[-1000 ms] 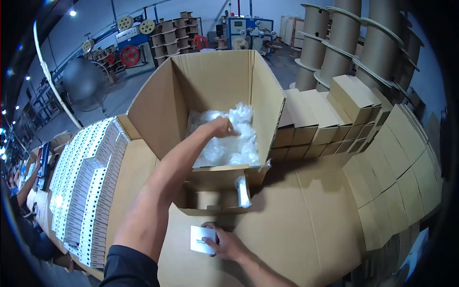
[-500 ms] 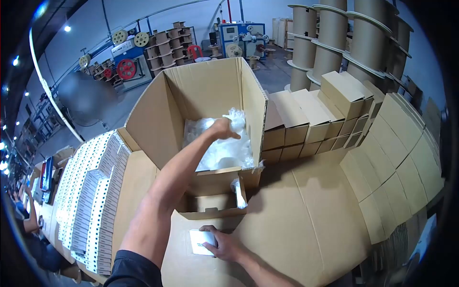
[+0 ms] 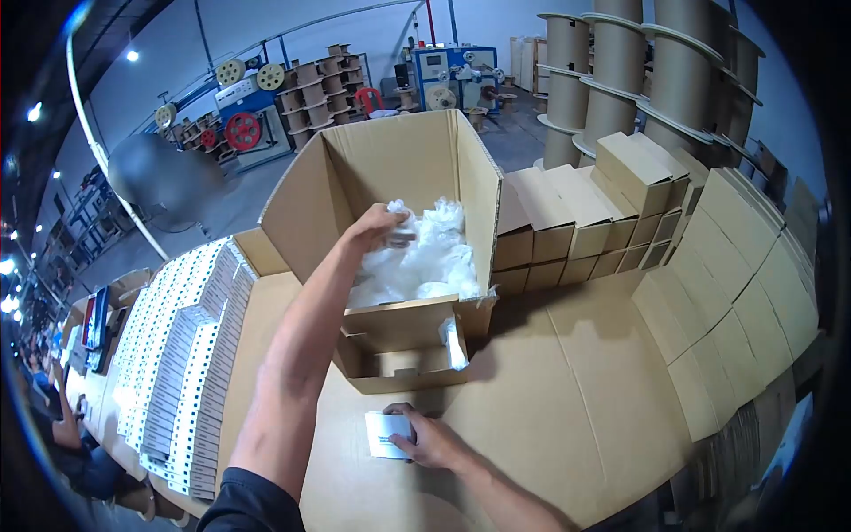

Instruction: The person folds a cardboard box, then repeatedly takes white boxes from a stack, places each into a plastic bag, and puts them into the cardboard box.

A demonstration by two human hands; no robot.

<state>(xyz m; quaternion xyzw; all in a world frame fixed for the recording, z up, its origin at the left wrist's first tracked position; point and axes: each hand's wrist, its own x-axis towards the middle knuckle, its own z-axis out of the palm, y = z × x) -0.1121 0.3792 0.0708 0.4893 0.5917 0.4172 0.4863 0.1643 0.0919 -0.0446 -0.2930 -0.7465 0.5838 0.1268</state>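
My left hand (image 3: pixel 379 225) reaches into a large open carton (image 3: pixel 390 151), its fingers closed on a crumpled clear plastic bag (image 3: pixel 399 211). More clear plastic bags (image 3: pixel 434 253) fill the carton's bottom around it. My right hand (image 3: pixel 429 440) grips a small white box (image 3: pixel 386 434) by its right side, low over the cardboard-covered table. Between the hands and the carton sits a smaller open cardboard box (image 3: pixel 403 363). A narrow white piece with plastic (image 3: pixel 454 344) stands at its right end.
Rows of white boxes (image 3: pixel 191 355) are stacked on the left. Small brown cartons (image 3: pixel 576 213) are piled right of the large carton, and flattened cardboard (image 3: pixel 727 310) leans at the far right. Other people sit at the far left edge.
My left hand has moved left within the large carton, and the plastic has shifted and bunched up. My right hand still holds the white box, slightly higher in view.
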